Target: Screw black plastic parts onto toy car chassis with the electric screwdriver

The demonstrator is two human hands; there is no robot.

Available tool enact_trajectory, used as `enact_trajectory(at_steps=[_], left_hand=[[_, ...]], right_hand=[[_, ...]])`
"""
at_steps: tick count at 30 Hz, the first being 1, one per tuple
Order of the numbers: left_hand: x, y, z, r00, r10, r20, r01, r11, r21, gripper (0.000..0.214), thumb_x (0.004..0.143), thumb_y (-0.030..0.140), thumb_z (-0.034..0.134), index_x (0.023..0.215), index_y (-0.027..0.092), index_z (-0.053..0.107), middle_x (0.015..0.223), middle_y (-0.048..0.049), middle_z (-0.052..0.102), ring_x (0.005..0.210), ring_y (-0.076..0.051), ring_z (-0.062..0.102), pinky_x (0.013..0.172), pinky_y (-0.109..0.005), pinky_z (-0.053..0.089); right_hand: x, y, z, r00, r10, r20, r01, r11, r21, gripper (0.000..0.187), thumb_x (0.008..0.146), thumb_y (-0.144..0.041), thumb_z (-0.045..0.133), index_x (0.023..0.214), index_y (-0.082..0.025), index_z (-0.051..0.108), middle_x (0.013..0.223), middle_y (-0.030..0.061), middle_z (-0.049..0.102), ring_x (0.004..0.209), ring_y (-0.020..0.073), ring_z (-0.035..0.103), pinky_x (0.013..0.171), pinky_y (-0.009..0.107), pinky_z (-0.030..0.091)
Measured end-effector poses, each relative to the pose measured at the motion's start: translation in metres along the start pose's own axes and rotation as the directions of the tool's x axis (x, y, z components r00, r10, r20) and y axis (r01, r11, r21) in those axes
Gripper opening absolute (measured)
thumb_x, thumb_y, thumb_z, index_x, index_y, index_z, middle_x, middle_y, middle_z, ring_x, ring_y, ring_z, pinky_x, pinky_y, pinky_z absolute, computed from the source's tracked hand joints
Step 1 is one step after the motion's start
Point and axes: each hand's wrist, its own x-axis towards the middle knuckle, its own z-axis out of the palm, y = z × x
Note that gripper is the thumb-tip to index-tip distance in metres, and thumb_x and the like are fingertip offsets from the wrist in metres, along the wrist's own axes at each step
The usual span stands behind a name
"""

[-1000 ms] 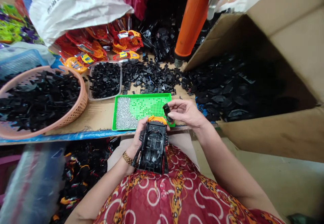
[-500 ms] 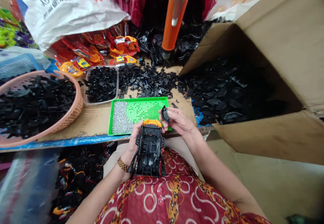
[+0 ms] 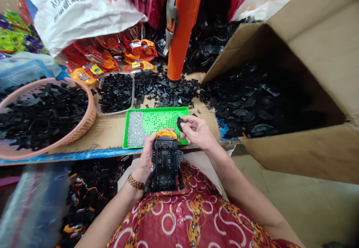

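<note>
A black toy car chassis (image 3: pixel 166 164) with an orange front edge lies in my left hand (image 3: pixel 146 158), whose fingers wrap its left side. Just above and to the right of it, my right hand (image 3: pixel 198 131) pinches a small curved black plastic part (image 3: pixel 180 123). The part and the chassis are apart. Behind both hands is a green perforated tray (image 3: pixel 165 109) with a heap of small silver screws (image 3: pixel 135 128) at its left end. An orange electric screwdriver (image 3: pixel 181 42) hangs tip down over loose black plastic pieces (image 3: pixel 168 91).
At left stand a pink basket (image 3: pixel 91 117) and a clear plastic tub (image 3: pixel 132 91), both full of black parts. Orange car shells (image 3: pixel 89 72) spill from a white sack (image 3: pixel 84 20). A cardboard box (image 3: pixel 297 151) with black parts is at right.
The screwdriver has swung left and nearer. My right hand has turned the small black part, which now shows edge-on. The chassis has tilted slightly in my left hand.
</note>
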Motion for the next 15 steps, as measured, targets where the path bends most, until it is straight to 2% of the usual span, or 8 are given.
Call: enact_trajectory(at_steps=[2,4,6,8,10,12,15], left_hand=[[0.0,0.001,0.0,1.0,0.011,-0.011,-0.011,1.0,-0.001,0.041,0.087,0.045,0.067,0.118,0.019,0.077,0.095,-0.0085,0.08,0.085,-0.029,0.077,0.072,-0.038,0.065],[-0.001,0.002,0.0,0.999,0.03,-0.033,-0.03,1.0,-0.003,0.043,0.085,0.043,0.071,0.12,0.018,0.076,0.096,-0.0081,0.08,0.088,-0.029,0.078,0.075,-0.037,0.065],[-0.001,0.001,0.0,0.997,0.054,-0.048,-0.054,0.998,0.011,0.045,0.084,0.042,0.074,0.121,0.018,0.077,0.098,-0.0066,0.081,0.092,-0.028,0.077,0.079,-0.035,0.065],[-0.001,0.0,-0.001,0.995,0.09,-0.039,-0.089,0.995,0.035,0.044,0.085,0.043,0.076,0.121,0.019,0.078,0.103,-0.0049,0.082,0.099,-0.028,0.077,0.086,-0.033,0.063],[0.001,-0.002,-0.003,0.989,0.148,-0.006,-0.147,0.988,0.052,0.042,0.086,0.044,0.076,0.119,0.019,0.079,0.113,-0.0048,0.082,0.109,-0.028,0.075,0.093,-0.032,0.061],[0.002,-0.004,-0.004,0.98,0.195,0.037,-0.197,0.979,0.058,0.041,0.087,0.045,0.076,0.118,0.02,0.081,0.121,-0.0061,0.081,0.119,-0.029,0.072,0.101,-0.034,0.058],[0.003,-0.006,-0.006,0.973,0.211,0.093,-0.218,0.973,0.073,0.04,0.086,0.043,0.076,0.118,0.02,0.082,0.125,-0.0077,0.08,0.126,-0.03,0.068,0.107,-0.036,0.054]], right_hand=[[0.0,0.0,0.001,0.998,-0.057,-0.022,0.055,0.994,-0.095,0.026,0.081,-0.041,0.075,0.078,-0.021,0.059,0.051,-0.0084,0.047,0.043,0.0078,0.043,0.043,0.022,0.031],[-0.001,0.0,0.002,0.994,-0.105,-0.014,0.101,0.98,-0.172,0.024,0.082,-0.036,0.072,0.072,-0.022,0.056,0.054,-0.0076,0.044,0.049,0.0088,0.043,0.046,0.023,0.03],[-0.004,-0.003,0.004,0.989,-0.145,0.007,0.143,0.965,-0.222,0.017,0.084,-0.033,0.069,0.076,-0.021,0.06,0.061,-0.0047,0.052,0.055,0.011,0.047,0.051,0.025,0.034],[-0.007,-0.008,0.005,0.971,-0.236,0.044,0.237,0.914,-0.329,0.009,0.085,-0.028,0.066,0.089,-0.02,0.068,0.076,0.0006,0.064,0.069,0.0153,0.058,0.061,0.028,0.044],[-0.01,-0.012,0.004,0.925,-0.363,0.108,0.369,0.797,-0.478,0.019,0.087,-0.022,0.06,0.102,-0.02,0.072,0.09,0.0054,0.069,0.081,0.019,0.063,0.072,0.032,0.05],[-0.013,-0.014,0.004,0.863,-0.474,0.177,0.48,0.656,-0.582,0.028,0.089,-0.016,0.054,0.11,-0.019,0.072,0.093,0.007,0.069,0.082,0.0196,0.063,0.074,0.034,0.053],[-0.016,-0.014,0.003,0.775,-0.598,0.205,0.587,0.559,-0.586,0.034,0.09,-0.012,0.052,0.117,-0.019,0.071,0.092,0.0069,0.07,0.08,0.0188,0.065,0.071,0.034,0.057]])
